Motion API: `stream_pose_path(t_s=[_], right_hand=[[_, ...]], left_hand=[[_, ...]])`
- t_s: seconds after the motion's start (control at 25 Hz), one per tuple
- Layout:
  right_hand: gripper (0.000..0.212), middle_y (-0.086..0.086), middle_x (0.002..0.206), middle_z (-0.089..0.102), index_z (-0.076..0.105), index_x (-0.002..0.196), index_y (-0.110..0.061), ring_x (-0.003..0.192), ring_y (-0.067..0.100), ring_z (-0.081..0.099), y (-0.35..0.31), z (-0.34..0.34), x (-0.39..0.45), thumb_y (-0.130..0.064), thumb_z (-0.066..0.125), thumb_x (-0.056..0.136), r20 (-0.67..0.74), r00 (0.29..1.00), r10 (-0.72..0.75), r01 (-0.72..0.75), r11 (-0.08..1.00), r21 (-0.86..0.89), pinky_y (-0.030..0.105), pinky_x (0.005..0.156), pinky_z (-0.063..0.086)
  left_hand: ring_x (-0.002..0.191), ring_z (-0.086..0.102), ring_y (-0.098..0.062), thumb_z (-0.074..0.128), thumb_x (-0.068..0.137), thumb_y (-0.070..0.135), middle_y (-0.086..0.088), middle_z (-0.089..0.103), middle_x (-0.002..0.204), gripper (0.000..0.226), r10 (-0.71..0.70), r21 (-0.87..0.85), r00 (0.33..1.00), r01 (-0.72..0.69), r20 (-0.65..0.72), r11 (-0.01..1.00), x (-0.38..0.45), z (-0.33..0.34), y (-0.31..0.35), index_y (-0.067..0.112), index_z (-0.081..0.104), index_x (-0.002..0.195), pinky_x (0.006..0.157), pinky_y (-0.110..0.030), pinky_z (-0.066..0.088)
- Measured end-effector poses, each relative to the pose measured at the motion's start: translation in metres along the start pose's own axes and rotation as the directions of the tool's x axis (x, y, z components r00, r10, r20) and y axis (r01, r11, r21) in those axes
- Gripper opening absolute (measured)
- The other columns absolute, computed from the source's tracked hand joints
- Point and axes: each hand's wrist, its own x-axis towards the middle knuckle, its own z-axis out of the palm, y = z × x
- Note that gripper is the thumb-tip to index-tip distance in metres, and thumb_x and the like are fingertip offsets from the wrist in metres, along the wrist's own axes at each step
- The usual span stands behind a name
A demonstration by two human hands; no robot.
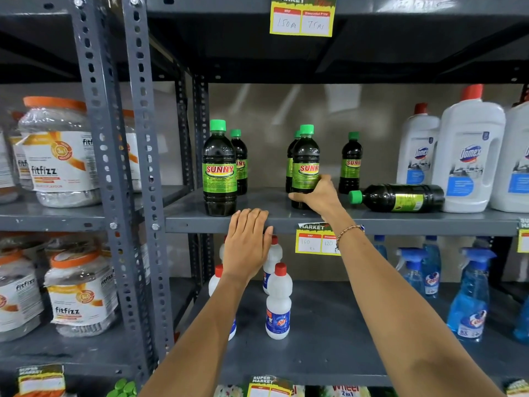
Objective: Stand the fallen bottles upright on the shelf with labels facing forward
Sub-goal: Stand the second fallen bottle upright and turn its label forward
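Dark Sunny bottles with green caps stand on the grey middle shelf [286, 223]. My right hand [317, 196] grips the lower part of an upright Sunny bottle [305, 161], its label facing forward. One fallen Sunny bottle [398, 197] lies on its side to the right, cap pointing left. Another upright Sunny bottle [219, 170] stands at the front left, with more upright ones behind. My left hand [247, 242] rests flat on the shelf's front edge, fingers together, holding nothing.
White Domex jugs [469, 156] stand right of the fallen bottle, touching its base. Small white bottles [278, 302] and blue spray bottles [469, 296] fill the lower shelf. Fitfizz jars [57, 150] sit in the left rack behind slotted steel uprights [143, 138].
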Motion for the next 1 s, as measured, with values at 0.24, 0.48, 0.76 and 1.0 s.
stream_pose_path(t_s=[0.24, 0.48, 0.76, 1.0], right_hand=[[0.088, 0.012, 0.135, 0.047, 0.033, 0.132, -0.005, 0.124, 0.026, 0.049, -0.001, -0.006, -0.004, -0.027, 0.087, 0.064, 0.086, 0.996, 0.032, -0.036, 0.999, 0.038, 0.036, 0.103, 0.043], [0.071, 0.016, 0.15, 0.038, 0.026, 0.147, -0.002, 0.138, 0.027, 0.037, 0.012, -0.039, -0.002, -0.009, 0.065, 0.088, 0.221, 0.967, 0.13, -0.177, 0.962, 0.21, 0.034, 0.109, 0.031], [0.047, 0.021, 0.137, 0.054, 0.044, 0.136, 0.007, 0.123, 0.026, 0.052, 0.016, -0.034, 0.009, -0.004, 0.057, 0.092, 0.216, 0.973, 0.075, -0.119, 0.973, 0.199, 0.035, 0.107, 0.041], [0.038, 0.02, 0.125, 0.063, 0.052, 0.128, 0.005, 0.116, 0.028, 0.059, 0.021, -0.033, 0.011, -0.002, 0.057, 0.091, 0.239, 0.969, 0.07, -0.135, 0.955, 0.265, 0.038, 0.103, 0.047]], left_hand=[[0.107, 0.059, -0.026, 0.035, 0.098, 0.033, -0.006, 0.064, 0.114, 0.037, -0.062, -0.041, 0.998, 0.062, -0.004, 0.997, 0.002, -0.006, 0.008, 0.011, 0.06, 0.114, 0.106, -0.037, 0.032], [0.108, 0.057, -0.024, 0.04, 0.099, 0.032, -0.005, 0.061, 0.119, 0.034, -0.181, -0.305, 0.979, 0.202, 0.095, 0.931, 0.057, -0.031, 0.034, 0.01, 0.056, 0.12, 0.083, -0.035, 0.047], [0.122, 0.052, -0.028, 0.063, 0.091, 0.03, -0.014, 0.056, 0.133, 0.052, -0.168, -0.455, 0.672, 0.642, 0.721, 0.617, 0.13, -0.019, 0.057, 0.004, 0.047, 0.133, 0.091, -0.031, 0.041], [0.11, 0.06, -0.025, 0.068, 0.087, 0.023, -0.011, 0.065, 0.12, 0.038, -0.237, -0.496, 0.701, 0.665, 0.673, 0.558, 0.125, -0.003, 0.054, 0.009, 0.06, 0.122, 0.095, -0.036, 0.047]])
